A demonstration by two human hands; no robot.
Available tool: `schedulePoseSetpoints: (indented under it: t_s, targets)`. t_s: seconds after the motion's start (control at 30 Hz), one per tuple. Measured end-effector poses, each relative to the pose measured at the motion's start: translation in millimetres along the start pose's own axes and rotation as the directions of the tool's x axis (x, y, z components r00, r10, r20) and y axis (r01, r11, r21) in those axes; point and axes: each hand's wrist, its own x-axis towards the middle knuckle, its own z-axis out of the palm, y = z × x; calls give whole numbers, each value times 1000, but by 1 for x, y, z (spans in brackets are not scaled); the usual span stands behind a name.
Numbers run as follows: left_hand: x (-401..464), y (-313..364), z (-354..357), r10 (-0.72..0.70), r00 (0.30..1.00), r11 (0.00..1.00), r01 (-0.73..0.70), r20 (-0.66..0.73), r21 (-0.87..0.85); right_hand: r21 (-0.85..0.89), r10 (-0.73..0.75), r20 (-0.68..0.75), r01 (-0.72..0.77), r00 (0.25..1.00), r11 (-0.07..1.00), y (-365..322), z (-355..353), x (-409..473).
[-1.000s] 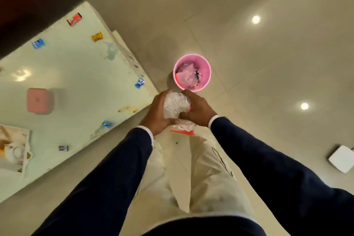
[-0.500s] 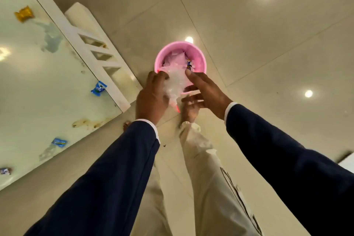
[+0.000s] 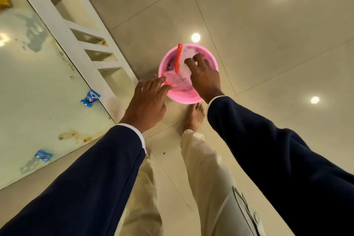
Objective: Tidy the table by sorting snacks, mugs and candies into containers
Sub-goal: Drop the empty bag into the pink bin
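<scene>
Bag (image 3: 180,69) now inside bin (image 3: 183,97); right hand (image 3: 205,76) presses, left hand (image 3: 147,101) spread.

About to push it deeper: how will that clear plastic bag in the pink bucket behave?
The clear plastic bag looks crumpled and thin, so probably floppy and light. It may spring back above the pink bucket rim. Right hand presses it.
</scene>
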Motion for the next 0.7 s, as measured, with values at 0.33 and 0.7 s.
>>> schedulePoseSetpoints:
  t_s: [0.33,0.7]
  targets:
    - [7,-14,11,2,1000,996,-4,28,92,-374,70,448,116,891,920,2,33,33]
    - [-39,12,-38,-85,995,995,83,47,51,-180,-82,348,153,934,972,-16,-68,-24]
